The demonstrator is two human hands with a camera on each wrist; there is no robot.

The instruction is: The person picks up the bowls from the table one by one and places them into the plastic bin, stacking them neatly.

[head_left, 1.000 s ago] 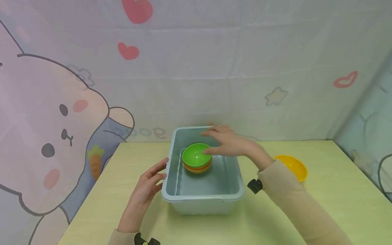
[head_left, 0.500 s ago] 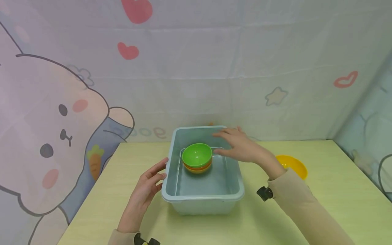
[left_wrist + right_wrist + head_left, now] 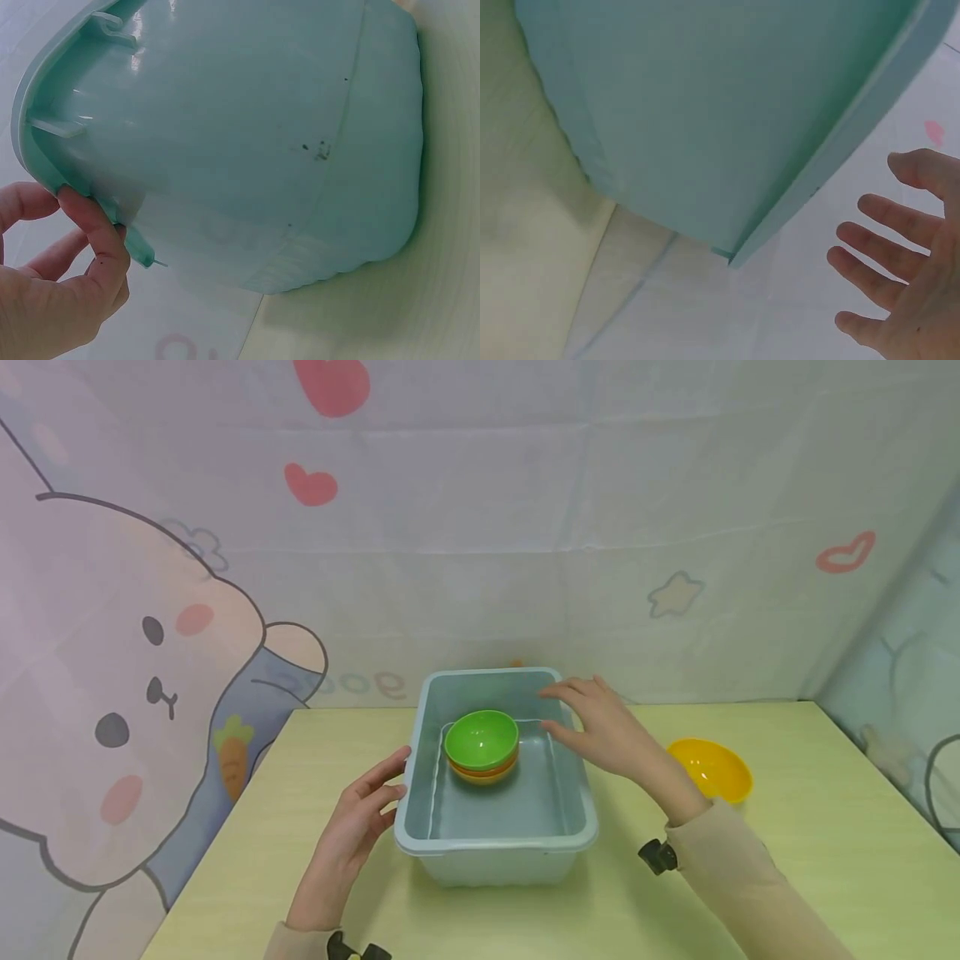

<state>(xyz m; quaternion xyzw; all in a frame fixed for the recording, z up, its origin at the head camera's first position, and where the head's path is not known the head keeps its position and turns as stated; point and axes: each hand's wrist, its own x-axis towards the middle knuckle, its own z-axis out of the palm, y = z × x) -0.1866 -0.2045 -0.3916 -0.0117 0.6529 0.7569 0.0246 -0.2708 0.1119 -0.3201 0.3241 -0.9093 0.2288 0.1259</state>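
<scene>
A pale blue-green plastic tub (image 3: 495, 844) stands on the table. Inside it, towards the left, a green bowl (image 3: 482, 740) sits on top of orange bowls (image 3: 486, 774); how many are nested under it is hard to tell. My left hand (image 3: 365, 814) holds the tub's left rim, and in the left wrist view its bent fingers (image 3: 97, 232) touch the rim's edge and underside. Over the tub's right rim hovers my right hand (image 3: 600, 727), fingers spread and nothing in it. The right wrist view shows that hand (image 3: 900, 262) apart from the rim.
To the right of the tub, a yellow-orange bowl (image 3: 712, 770) rests on the light wooden table (image 3: 817, 810), partly behind the right forearm. A printed cloth (image 3: 480, 527) hangs along the back edge. A dark cable (image 3: 932, 785) runs at the far right.
My right hand has moved right, away from above the green bowl to over the tub's right rim. More of the yellow-orange bowl shows now. The left hand stays on the rim.
</scene>
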